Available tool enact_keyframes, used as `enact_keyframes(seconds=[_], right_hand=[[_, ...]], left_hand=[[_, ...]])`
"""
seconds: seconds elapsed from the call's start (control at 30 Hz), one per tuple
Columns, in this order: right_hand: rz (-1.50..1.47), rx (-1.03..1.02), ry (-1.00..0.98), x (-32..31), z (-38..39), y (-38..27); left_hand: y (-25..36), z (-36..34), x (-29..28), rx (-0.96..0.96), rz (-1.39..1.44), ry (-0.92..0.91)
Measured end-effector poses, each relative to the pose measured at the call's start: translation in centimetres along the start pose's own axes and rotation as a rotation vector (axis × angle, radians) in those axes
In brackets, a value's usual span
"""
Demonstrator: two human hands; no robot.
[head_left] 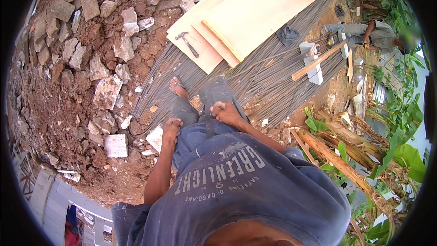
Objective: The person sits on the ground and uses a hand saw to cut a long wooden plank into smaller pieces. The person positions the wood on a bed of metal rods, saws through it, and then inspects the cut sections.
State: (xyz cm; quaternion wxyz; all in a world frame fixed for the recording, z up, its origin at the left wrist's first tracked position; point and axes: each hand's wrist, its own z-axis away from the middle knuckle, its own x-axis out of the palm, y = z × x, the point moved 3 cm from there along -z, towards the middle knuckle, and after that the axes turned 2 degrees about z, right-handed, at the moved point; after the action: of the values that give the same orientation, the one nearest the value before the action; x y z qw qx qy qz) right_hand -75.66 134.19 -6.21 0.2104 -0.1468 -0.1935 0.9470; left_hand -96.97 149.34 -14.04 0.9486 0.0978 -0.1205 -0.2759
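Observation:
My left hand [172, 130] is at my left hip, its fingers curled against the edge of my dark clothing. Over my right thigh, my right hand [222, 110] is closed, with the thumb side up; whatever may be in its fingers is hidden. A dark strap [210, 128] hangs between the two hands, nearest the right one. Beyond my feet, a claw hammer [187, 44] with a dark handle lies on a pale plywood sheet [207, 62], out of reach of both hands.
Larger plywood sheets [255, 11] rest on long steel rods [154, 70]. Broken concrete [125, 48] and soil cover the left. At right are a wooden plank [318, 61] on white blocks [315, 74], another person [380, 36], and felled plant trunks [341, 166].

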Motion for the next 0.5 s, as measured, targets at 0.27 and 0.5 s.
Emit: enact_keyframes(seconds=[0.27,0.5], right_hand=[[-0.320,0.132,0.089,0.2,1.2,3.4],[-0.433,0.103,0.095,-1.1,-2.1,7.8]], left_hand=[[2.6,-1.4,1.4,-0.026,-0.211,-0.017],[3.4,-2.3,1.4,-0.022,-0.367,0.068]])
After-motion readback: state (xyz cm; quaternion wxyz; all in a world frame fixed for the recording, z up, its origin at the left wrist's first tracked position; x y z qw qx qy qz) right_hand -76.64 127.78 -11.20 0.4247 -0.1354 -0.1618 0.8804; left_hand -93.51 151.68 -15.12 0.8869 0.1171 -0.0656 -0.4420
